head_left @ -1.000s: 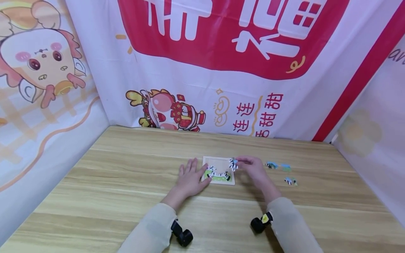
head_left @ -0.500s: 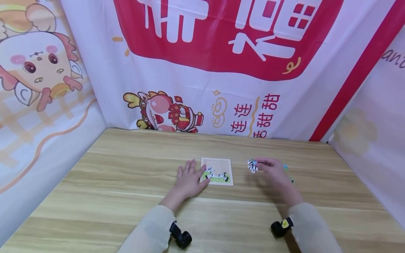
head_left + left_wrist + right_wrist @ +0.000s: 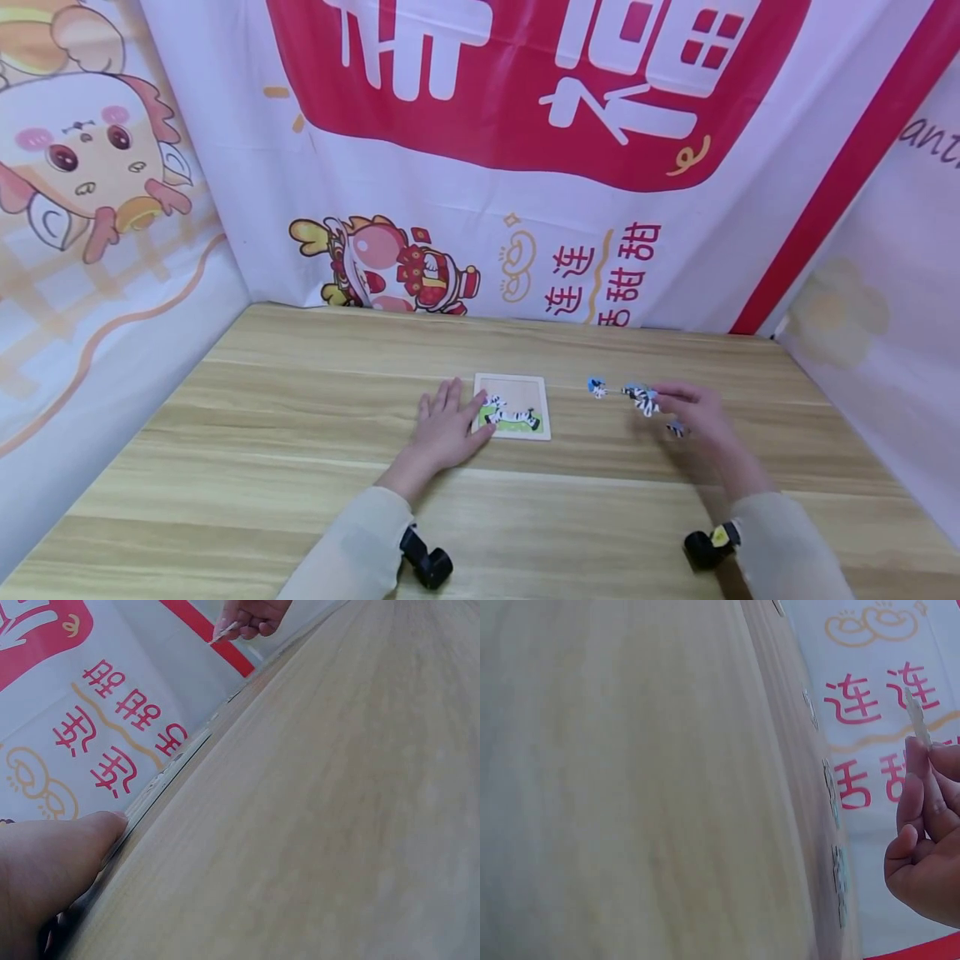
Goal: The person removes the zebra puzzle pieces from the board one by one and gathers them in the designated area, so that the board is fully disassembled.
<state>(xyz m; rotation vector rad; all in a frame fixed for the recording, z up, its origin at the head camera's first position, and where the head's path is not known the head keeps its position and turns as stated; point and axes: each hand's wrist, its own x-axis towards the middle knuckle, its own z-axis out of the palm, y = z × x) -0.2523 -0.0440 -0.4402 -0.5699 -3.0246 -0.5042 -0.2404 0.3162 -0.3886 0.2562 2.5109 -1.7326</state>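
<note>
My left hand (image 3: 445, 427) lies flat on the table, its thumb and index finger at the left edge of a square wooden puzzle board (image 3: 546, 417). Zebra legs on green fill the board's lower part; bare wood shows above. In the left wrist view the left thumb (image 3: 60, 855) touches the board's edge. To the right of the board, my right hand (image 3: 705, 421) pinches a zebra-striped puzzle piece (image 3: 646, 403) between thumb and finger. The right wrist view has this piece (image 3: 916, 716) edge-on, held clear of the table, with the other fingers curled.
One loose puzzle piece (image 3: 597, 387) lies between board and right hand. Another loose piece (image 3: 677, 428) is beside the right hand, which partly hides the others. A white-and-red printed cloth (image 3: 420, 179) stands behind the wooden table (image 3: 300, 467); cloth sides flank it.
My right hand has moved the striped puzzle piece from the board's right edge rightward, over the loose pieces. My left hand has stayed at the board.
</note>
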